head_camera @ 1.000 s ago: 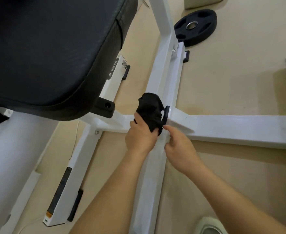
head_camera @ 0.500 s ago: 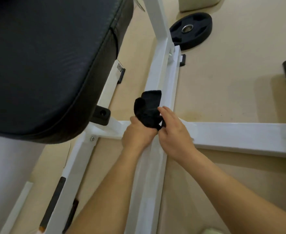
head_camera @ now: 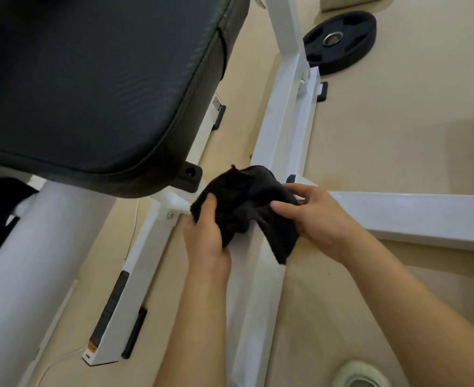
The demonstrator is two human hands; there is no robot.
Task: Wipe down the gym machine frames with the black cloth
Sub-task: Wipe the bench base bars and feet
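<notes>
Head view: the black cloth is held bunched over the crossing bars of the white frame, beside the seat pad. The left hand grips its left edge, fingers clamped; the right hand pinches its right side.

Matt fuzzy black cloth; glossy white-painted metal frame.

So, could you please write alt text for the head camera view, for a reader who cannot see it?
A person's left hand and right hand hold a crumpled black cloth over the joint of a white metal gym machine frame. A black padded seat fills the upper left; a round black weight plate lies on the beige floor.
</notes>
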